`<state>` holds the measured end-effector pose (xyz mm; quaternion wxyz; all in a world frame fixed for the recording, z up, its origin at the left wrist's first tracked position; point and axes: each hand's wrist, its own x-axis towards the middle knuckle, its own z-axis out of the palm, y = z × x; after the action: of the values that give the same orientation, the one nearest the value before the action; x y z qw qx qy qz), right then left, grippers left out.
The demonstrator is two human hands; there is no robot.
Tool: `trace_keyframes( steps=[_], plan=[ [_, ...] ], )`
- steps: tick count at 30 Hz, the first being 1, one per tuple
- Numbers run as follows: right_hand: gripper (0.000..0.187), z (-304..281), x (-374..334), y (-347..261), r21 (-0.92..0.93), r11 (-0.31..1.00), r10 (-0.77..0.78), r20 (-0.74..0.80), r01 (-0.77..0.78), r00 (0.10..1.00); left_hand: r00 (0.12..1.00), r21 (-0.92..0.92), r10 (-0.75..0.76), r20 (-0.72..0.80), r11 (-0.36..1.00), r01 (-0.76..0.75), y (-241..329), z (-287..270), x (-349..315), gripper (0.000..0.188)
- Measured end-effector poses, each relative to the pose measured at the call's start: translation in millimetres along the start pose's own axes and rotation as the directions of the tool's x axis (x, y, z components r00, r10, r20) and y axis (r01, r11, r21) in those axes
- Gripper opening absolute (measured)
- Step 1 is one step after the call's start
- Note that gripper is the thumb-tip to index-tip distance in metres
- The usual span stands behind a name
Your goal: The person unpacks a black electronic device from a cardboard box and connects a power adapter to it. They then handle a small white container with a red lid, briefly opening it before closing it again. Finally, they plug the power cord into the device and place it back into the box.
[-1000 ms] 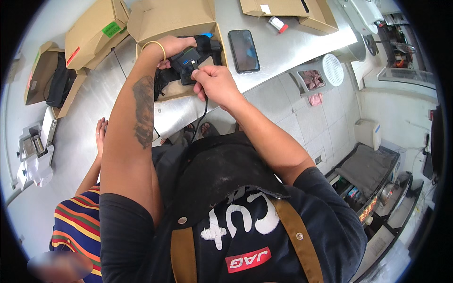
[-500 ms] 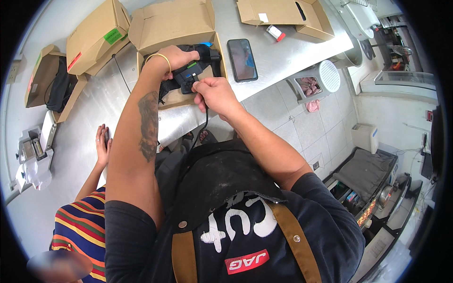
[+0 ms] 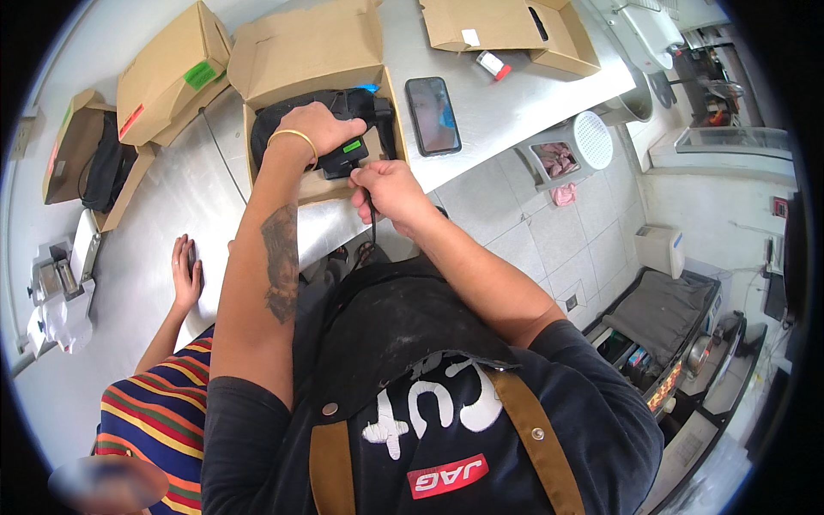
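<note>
An open cardboard box [image 3: 307, 53] holds black strapped gear [image 3: 273, 118] on the steel table. Over it, my left hand [image 3: 316, 130] grips a small black electronic device [image 3: 342, 161] with a green label, the thumb along its top and the other fingers mostly hidden. Beside the device's near end, my right hand [image 3: 390, 193] pinches a black cable [image 3: 373, 213], which hangs down toward my apron. The cable's tip meets the device's edge; whether it is plugged in I cannot tell.
A phone [image 3: 433, 116] lies right of the box, a red-capped container [image 3: 493, 66] beyond. More cardboard boxes [image 3: 167, 73] stand left and at the back. A co-worker's hand [image 3: 184, 270] rests on the table at left. A grey stool [image 3: 571, 153] stands past the table edge.
My left hand has turned and shifted slightly nearer me, covering more of the device. The cable's bright plug tip, visible before, no longer shows; my right hand is a little lower, against the device.
</note>
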<state>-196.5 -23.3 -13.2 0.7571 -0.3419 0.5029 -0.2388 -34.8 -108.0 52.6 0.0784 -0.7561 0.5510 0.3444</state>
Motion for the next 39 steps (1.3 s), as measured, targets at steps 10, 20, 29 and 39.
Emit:
trace_keyframes(
  steps=[10,20,29,39],
  plan=[
    [0.021,-4.7,14.1,22.6,0.048,0.998,0.033,0.006,-0.033,0.999,0.986,0.047,0.079,-0.146,0.996,-0.073,-8.5,31.4,17.4,0.101],
    [0.019,-18.2,33.0,-5.9,-0.073,0.978,0.203,0.157,-0.194,0.967,0.974,-0.01,0.068,-0.216,0.997,-0.072,-10.8,29.0,19.4,0.09],
    [0.025,-36.8,43.9,-28.4,-0.364,0.91,0.326,0.335,-0.198,0.884,0.97,-0.127,-0.078,-0.232,0.991,0.05,-11.8,32.7,2.3,0.098],
    [0.036,-81.0,28.2,-50.8,-0.699,0.655,0.045,0.415,0.287,0.909,0.899,-0.359,-0.181,-0.398,0.933,0.029,-18.7,57.7,-10.2,0.094]
  ],
)
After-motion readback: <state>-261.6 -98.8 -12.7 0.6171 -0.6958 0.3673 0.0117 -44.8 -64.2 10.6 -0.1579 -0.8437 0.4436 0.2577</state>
